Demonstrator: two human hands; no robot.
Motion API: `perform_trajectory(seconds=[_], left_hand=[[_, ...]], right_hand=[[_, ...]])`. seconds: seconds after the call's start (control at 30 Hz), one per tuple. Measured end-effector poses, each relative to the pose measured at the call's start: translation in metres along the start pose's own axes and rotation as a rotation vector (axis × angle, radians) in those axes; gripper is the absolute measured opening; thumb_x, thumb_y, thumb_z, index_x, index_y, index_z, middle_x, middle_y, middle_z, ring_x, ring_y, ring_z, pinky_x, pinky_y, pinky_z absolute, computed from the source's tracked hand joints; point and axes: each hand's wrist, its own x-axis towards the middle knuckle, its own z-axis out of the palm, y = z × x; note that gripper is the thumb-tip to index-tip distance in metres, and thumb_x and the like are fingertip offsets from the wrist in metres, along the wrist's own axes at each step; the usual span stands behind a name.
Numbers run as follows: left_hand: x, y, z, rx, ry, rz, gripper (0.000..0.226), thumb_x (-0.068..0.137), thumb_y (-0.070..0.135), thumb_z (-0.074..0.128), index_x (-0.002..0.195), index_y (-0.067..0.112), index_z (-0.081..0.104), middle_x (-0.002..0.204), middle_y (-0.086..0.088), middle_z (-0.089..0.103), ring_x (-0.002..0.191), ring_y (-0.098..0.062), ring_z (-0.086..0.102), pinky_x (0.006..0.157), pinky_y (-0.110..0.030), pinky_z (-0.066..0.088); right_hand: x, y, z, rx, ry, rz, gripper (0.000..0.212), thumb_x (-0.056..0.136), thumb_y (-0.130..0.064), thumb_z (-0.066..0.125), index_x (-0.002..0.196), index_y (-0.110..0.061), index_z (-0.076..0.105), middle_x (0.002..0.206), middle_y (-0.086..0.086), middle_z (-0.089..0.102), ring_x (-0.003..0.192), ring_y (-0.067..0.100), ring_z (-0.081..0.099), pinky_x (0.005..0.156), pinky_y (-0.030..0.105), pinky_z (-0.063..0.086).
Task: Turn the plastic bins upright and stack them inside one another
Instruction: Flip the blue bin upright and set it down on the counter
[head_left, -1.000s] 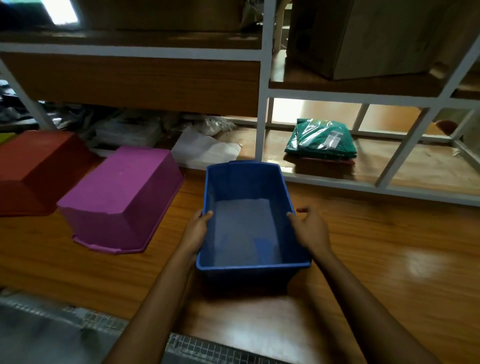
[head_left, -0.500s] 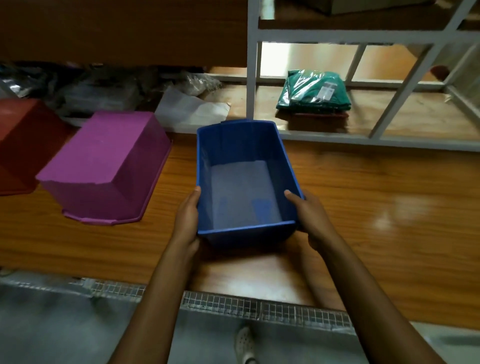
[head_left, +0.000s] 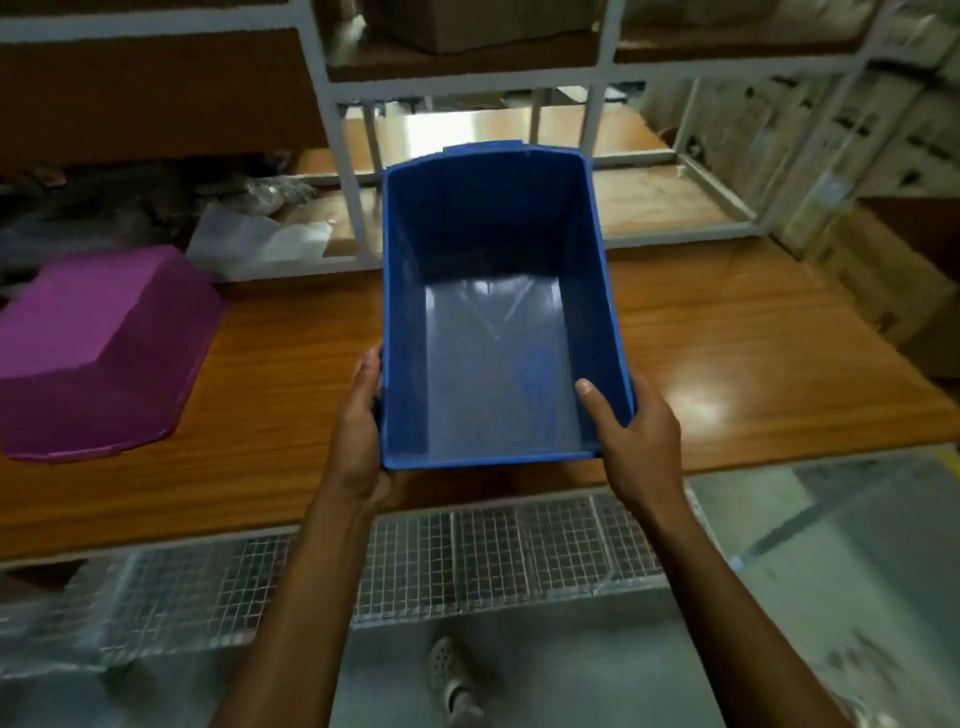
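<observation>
Closer than a second ago, the upright blue bin (head_left: 493, 332) now sits over the near edge of the wooden table (head_left: 727, 364), seemingly lifted. Your left hand (head_left: 358, 431) and right hand (head_left: 636, 441) each grip a side wall, the right thumb hooked inside. Keep it level and set it down clear of the overturned purple bin (head_left: 98, 343) at your left. White shelving (head_left: 343, 171) stands behind and wire mesh (head_left: 493, 561) runs below.
</observation>
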Motion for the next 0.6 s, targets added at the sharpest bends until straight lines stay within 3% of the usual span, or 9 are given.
perform_trajectory(seconds=[0.1,0.2,0.33,0.4,0.53,0.6], left_hand=[[-0.036,-0.017,0.049,-0.005,-0.088,0.005,0.037,0.103,0.042,0.034,0.121,0.023,0.061,0.117,-0.01,0.07,0.1,-0.025,0.07,0.074,-0.037,0.062],[-0.061,-0.038,0.091,0.022,-0.151,0.014,0.041,0.106,0.04,0.032,0.13,0.021,0.058,0.125,-0.012,0.067,0.105,-0.026,0.068,0.077,-0.037,0.061],[-0.089,-0.057,0.149,0.072,-0.259,0.04,0.058,0.095,0.056,0.046,0.14,0.02,0.052,0.135,-0.016,0.061,0.121,-0.035,0.06,0.091,-0.047,0.055],[-0.096,-0.064,0.176,0.085,-0.307,0.054,0.067,0.086,0.064,0.056,0.139,0.023,0.053,0.135,-0.013,0.061,0.12,-0.033,0.061,0.093,-0.049,0.054],[-0.096,-0.077,0.229,0.055,-0.371,0.107,0.041,0.1,0.046,0.041,0.132,0.027,0.058,0.123,-0.004,0.069,0.108,-0.024,0.067,0.085,-0.043,0.056],[-0.09,-0.082,0.254,0.051,-0.405,0.112,0.04,0.105,0.039,0.035,0.134,0.024,0.057,0.125,-0.006,0.067,0.111,-0.027,0.065,0.088,-0.047,0.056]], right_hand=[[-0.041,-0.002,-0.059,-0.029,0.134,-0.054,0.032,0.088,-0.057,0.063,0.108,-0.033,0.061,0.1,-0.017,0.068,0.089,-0.005,0.067,0.07,0.012,0.053],[-0.073,0.004,-0.111,-0.029,0.259,-0.061,0.026,0.083,-0.059,0.06,0.104,-0.044,0.059,0.099,-0.021,0.068,0.088,-0.008,0.065,0.069,0.008,0.05],[-0.098,0.014,-0.177,-0.049,0.376,-0.06,0.051,0.083,-0.059,0.06,0.123,-0.027,0.063,0.107,-0.013,0.069,0.095,-0.003,0.067,0.074,0.012,0.054],[-0.103,0.016,-0.203,-0.034,0.414,-0.054,0.05,0.083,-0.056,0.062,0.123,-0.026,0.062,0.107,-0.012,0.069,0.095,0.001,0.067,0.073,0.013,0.055],[-0.097,0.02,-0.249,-0.043,0.472,-0.073,0.064,0.079,-0.064,0.058,0.127,-0.022,0.061,0.109,-0.009,0.069,0.096,0.0,0.067,0.072,0.013,0.055],[-0.086,0.024,-0.269,-0.029,0.492,-0.082,0.061,0.083,-0.061,0.064,0.13,-0.021,0.061,0.112,-0.009,0.069,0.099,0.0,0.067,0.076,0.014,0.056]])
